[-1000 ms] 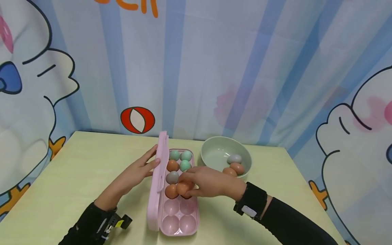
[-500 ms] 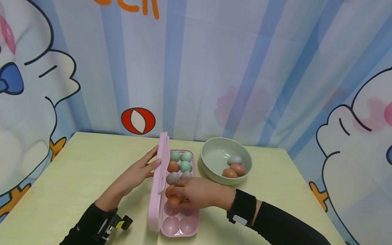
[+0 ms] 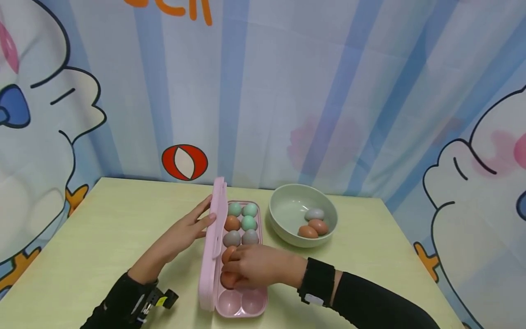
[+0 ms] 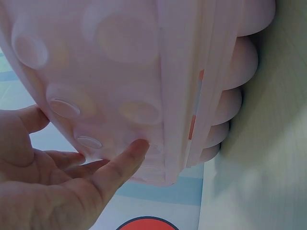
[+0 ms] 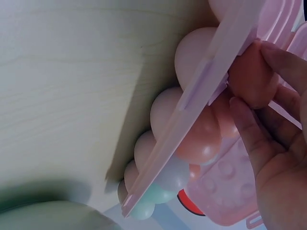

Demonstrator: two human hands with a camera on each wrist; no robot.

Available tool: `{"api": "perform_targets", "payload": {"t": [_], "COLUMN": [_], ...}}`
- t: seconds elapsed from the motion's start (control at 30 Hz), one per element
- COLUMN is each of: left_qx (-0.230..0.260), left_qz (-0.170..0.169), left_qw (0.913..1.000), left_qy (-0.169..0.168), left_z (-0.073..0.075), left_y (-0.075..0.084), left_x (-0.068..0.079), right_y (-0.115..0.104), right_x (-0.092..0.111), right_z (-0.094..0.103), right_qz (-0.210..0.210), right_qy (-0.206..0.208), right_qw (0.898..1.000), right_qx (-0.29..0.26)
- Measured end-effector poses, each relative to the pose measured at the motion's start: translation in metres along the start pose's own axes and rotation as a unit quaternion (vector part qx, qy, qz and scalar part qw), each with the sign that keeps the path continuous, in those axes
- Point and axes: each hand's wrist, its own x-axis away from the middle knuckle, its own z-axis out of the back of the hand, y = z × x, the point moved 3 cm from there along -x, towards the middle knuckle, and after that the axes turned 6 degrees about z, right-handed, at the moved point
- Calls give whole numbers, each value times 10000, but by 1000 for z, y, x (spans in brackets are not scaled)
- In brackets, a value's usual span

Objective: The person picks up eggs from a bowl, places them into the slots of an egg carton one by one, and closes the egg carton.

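A pink plastic egg box (image 3: 240,315) lies lengthwise on the table, its lid (image 3: 208,274) raised on the left. My left hand (image 3: 181,235) rests against the outside of that lid, fingers extended; in the left wrist view the fingertips touch its face and edge. With the thumb and fingers of my right hand (image 3: 263,265) I pinch a brown egg (image 5: 254,76), low over the cups near the front. Behind it, green eggs (image 3: 249,223), grey eggs (image 3: 250,237) and brown eggs (image 3: 232,223) sit in the cups. My right hand hides part of the box.
A pale green bowl (image 3: 285,217) stands right of the egg box, toward the back. Inside are a grey egg (image 3: 314,214) and two brown eggs (image 3: 308,232). The pale wooden table (image 3: 135,205) ends at a printed cloth backdrop (image 3: 271,91).
My right hand has carried the brown egg toward the front and left of the egg box and lowered it among the cups. The left hand stays on the lid.
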Motion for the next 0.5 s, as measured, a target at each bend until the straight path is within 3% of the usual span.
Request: {"api": "perform_targets", "payload": {"t": [0.17,0.5], "left_qx": [-2,-27], "left_qz": [-12,-87], "left_qw": [10000,10000], "left_qy": [0,9], "left_z": [0,0], "left_y": [-1,0], "left_x": [1,0], "right_y": [-2,-3], "right_x": [-5,-8], "right_z": [-1,3], "right_qz": [-47,-263], "right_qy": [-212,-65], "right_qw": [9997,9976], "right_qx": [-114,-641]}}
